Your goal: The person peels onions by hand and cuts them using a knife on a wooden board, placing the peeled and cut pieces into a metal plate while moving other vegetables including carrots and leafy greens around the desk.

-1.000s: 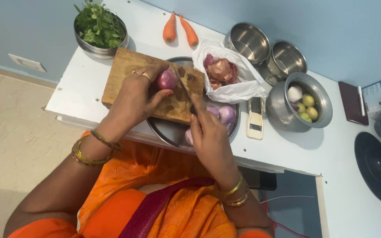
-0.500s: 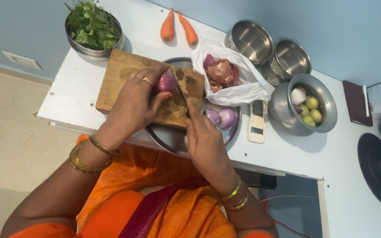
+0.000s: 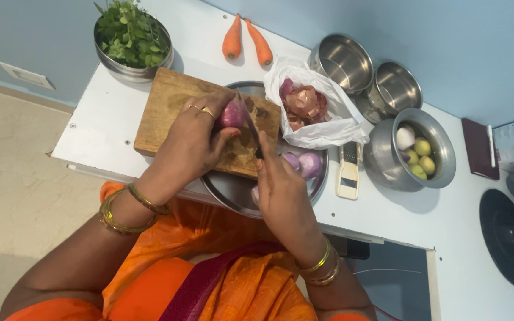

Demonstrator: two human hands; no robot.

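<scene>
Head view: a bowl of greens (image 3: 132, 41) is seen far left. On the wooden cutting board (image 3: 168, 113) a red onion (image 3: 232, 114) is clamped by the left hand (image 3: 188, 145). Peeled, it is judged firm, slick and apt to roll, best pinched at its sides. A knife (image 3: 248, 125) is gripped in the right hand (image 3: 284, 190), fingers closed.

One head-worn camera looks steeply down, close over the white table (image 3: 120, 119) and wooden board (image 3: 168, 107).

A white worktop (image 3: 120, 113) carries a wooden chopping board (image 3: 168, 107), a steel plate (image 3: 233, 187), two carrots (image 3: 246, 41), a bowl of greens (image 3: 132, 41), steel pots (image 3: 388, 89), a white bag of peels (image 3: 316, 113) and a peeler (image 3: 347, 169).
</scene>
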